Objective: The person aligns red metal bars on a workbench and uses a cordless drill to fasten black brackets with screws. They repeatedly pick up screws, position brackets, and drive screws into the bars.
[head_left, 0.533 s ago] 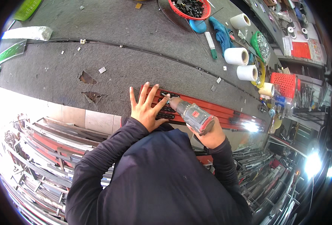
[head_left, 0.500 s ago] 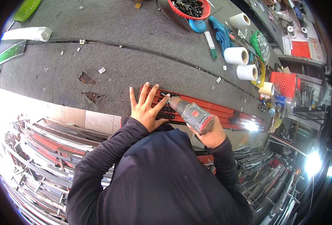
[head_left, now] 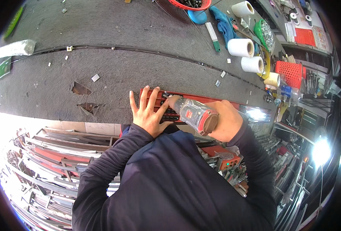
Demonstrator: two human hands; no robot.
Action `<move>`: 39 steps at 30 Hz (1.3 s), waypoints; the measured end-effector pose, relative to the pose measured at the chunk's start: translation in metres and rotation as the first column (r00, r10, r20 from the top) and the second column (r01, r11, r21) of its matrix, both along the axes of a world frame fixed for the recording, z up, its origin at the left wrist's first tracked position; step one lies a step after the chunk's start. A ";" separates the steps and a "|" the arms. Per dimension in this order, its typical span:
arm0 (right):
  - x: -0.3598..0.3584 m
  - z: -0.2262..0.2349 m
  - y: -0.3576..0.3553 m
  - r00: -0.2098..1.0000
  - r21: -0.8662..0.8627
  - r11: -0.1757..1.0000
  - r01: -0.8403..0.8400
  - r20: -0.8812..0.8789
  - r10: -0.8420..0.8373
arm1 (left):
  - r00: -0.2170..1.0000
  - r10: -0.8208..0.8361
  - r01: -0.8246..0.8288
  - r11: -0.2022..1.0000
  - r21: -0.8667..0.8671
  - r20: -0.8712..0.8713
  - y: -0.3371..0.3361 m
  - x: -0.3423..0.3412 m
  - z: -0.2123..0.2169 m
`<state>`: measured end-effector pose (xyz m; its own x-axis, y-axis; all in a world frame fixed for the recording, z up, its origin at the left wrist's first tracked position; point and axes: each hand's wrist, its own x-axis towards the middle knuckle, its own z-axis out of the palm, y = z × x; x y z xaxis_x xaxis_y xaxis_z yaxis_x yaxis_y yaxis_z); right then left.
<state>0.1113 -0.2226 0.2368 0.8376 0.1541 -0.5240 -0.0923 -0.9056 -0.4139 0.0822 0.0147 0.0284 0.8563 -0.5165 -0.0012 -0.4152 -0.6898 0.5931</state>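
Several red profile bars (head_left: 228,104) lie side by side along the near edge of the carpeted table, with small black fittings (head_left: 172,115) at their left end. My left hand (head_left: 149,113) lies spread over that end, fingers apart, its index finger close to the drill's nose. In my right hand (head_left: 228,121) is a grey and red cordless drill (head_left: 193,113), gripped by its handle and tilted over the bars. The drill's front end points at a fitting beside my left fingers; the exact contact of its tip is hidden.
White film rolls (head_left: 240,47), a blue cloth (head_left: 223,26), a green-handled scraper (head_left: 213,37) and a red basket of black parts (head_left: 189,4) are on the table's far right. Torn carpet patches (head_left: 81,88) show at left. Metal bars on racks (head_left: 62,154) stand below the near edge.
The drill has swung flatter, and my right hand has come further up and right into view. My left hand keeps its place on the bars. The whole view has shifted slightly.
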 end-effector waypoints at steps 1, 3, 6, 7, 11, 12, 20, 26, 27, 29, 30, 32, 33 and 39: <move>0.003 0.001 0.001 1.000 -0.002 1.000 -0.007 -0.017 0.007 | 1.000 -0.004 0.004 1.000 -0.002 -0.003 0.000 0.000 0.000; 0.008 0.001 0.003 0.999 0.003 1.000 -0.013 -0.036 0.013 | 1.000 -0.008 0.008 1.000 -0.008 -0.006 0.001 0.002 0.000; 0.012 -0.002 0.005 0.995 0.004 1.000 -0.008 -0.096 0.008 | 1.000 -0.005 0.005 1.000 -0.017 -0.009 0.001 0.002 0.000; 0.012 -0.005 0.007 0.988 -0.014 1.000 0.001 -0.156 -0.003 | 1.000 -0.009 0.009 1.000 -0.021 -0.014 0.001 0.002 0.000; 0.013 -0.008 0.006 0.999 -0.010 1.000 -0.030 -0.024 0.030 | 1.000 0.011 -0.012 0.998 -0.063 -0.010 0.000 0.002 0.000; 0.014 -0.007 0.006 0.997 -0.016 0.999 -0.039 -0.071 0.038 | 1.000 0.012 -0.012 0.998 -0.058 -0.004 0.000 0.002 0.001; -0.026 0.015 -0.038 0.994 0.081 0.995 0.052 0.088 -0.059 | 1.000 -0.005 0.005 1.000 0.020 0.019 0.002 0.003 0.006; -0.087 0.024 -0.101 0.863 -0.210 0.927 0.311 0.471 -0.183 | 0.998 -0.034 0.033 0.999 0.022 0.050 0.002 0.004 0.008; -0.092 0.026 -0.110 0.805 -0.037 0.873 0.487 0.407 -0.432 | 0.998 -0.027 0.026 1.000 0.011 0.055 0.001 0.004 0.008; -0.098 0.025 -0.128 0.619 0.283 0.688 0.668 0.302 -0.725 | 0.995 -0.015 0.008 0.998 0.068 0.102 -0.002 0.001 0.007; -0.102 0.022 -0.138 0.528 0.444 0.582 0.681 0.253 -0.811 | 0.994 -0.014 0.003 0.996 0.094 0.111 -0.003 -0.002 0.008; -0.105 0.007 -0.164 0.436 0.756 0.460 0.466 0.256 -0.863 | 0.989 -0.020 -0.001 0.990 0.141 0.144 -0.006 -0.005 0.009; -0.103 -0.006 -0.183 0.405 0.765 0.430 0.480 0.242 -0.882 | 0.988 -0.026 0.000 0.985 0.170 0.151 -0.006 -0.007 0.011; -0.071 -0.104 -0.311 0.517 0.684 0.690 0.236 0.513 -0.685 | 0.996 -0.036 0.011 0.958 0.287 0.083 -0.012 -0.006 0.016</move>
